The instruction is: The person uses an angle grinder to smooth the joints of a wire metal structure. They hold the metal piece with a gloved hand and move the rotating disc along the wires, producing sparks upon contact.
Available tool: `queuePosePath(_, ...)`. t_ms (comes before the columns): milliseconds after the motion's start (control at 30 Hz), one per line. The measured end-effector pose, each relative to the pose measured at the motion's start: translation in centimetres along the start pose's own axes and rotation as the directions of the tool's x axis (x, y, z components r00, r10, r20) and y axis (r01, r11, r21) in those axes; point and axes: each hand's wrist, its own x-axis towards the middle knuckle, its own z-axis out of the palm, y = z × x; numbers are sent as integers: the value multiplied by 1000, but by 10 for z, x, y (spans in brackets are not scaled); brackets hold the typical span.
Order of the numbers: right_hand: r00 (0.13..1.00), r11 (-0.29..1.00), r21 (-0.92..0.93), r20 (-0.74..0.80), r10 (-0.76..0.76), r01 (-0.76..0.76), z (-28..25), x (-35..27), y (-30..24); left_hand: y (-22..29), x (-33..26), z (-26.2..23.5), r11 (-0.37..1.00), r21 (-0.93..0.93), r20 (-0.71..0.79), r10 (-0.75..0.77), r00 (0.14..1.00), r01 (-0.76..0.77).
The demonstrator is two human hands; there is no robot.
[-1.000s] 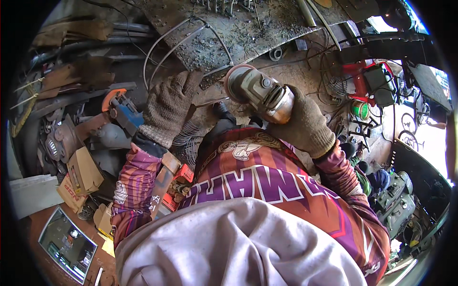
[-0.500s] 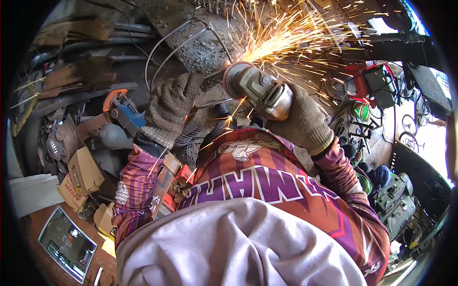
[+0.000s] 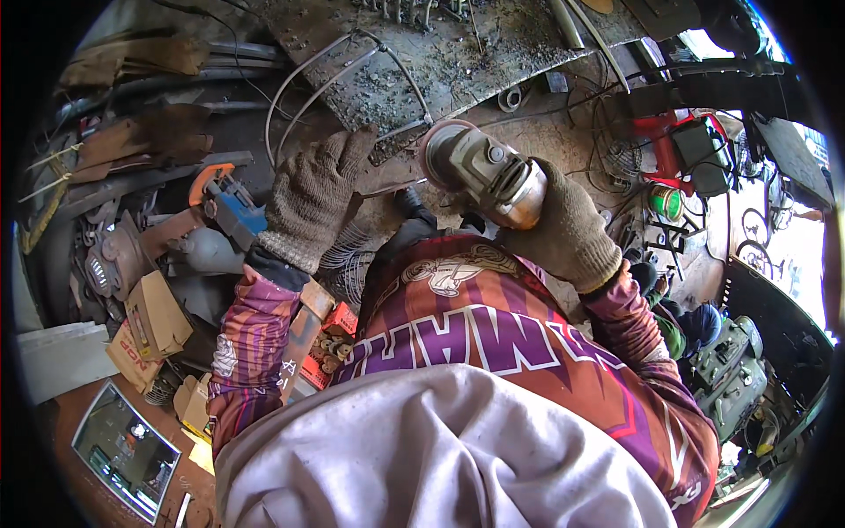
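Note:
My right hand (image 3: 572, 233), in a brown knitted glove, is closed round the body of a worn angle grinder (image 3: 493, 172). The grinder's round disc (image 3: 445, 155) sits beside a corner of a bent metal rod frame (image 3: 387, 55); I cannot tell whether they touch. My left hand (image 3: 308, 198), gloved alike, is closed on a thin metal rod (image 3: 393, 187) that sticks out to its right toward the disc. Whether this rod belongs to the frame is hidden by the glove. The frame's long curved bars run behind my left hand and over the table edge.
A grimy metal worktable (image 3: 493, 75) littered with debris stands ahead. To the left lie a blue and orange tool (image 3: 233, 202), scrap metal and cardboard boxes (image 3: 158, 321). A red chair-like item (image 3: 664, 145), cables and a green-ended can (image 3: 666, 204) are at right. Another person (image 3: 695, 326) is at lower right.
The bright spray of sparks from the disc has stopped, baring the table and floor. The grinder has shifted slightly right and down. My left hand stays in about the same place.

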Motion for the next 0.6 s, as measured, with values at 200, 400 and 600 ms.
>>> queuePosePath(200,999,996,74,-2,-39,39,7,6,12,-2,-2,7,1000,21,18,-3,1000,3)
queuePosePath(400,993,986,122,-12,-114,115,10,15,18,2,7,8,992,-124,-51,6,999,-12)
queuePosePath(600,989,984,112,-70,-130,137,10,10,18,-1,-4,41,1000,-20,-271,16,962,-22)
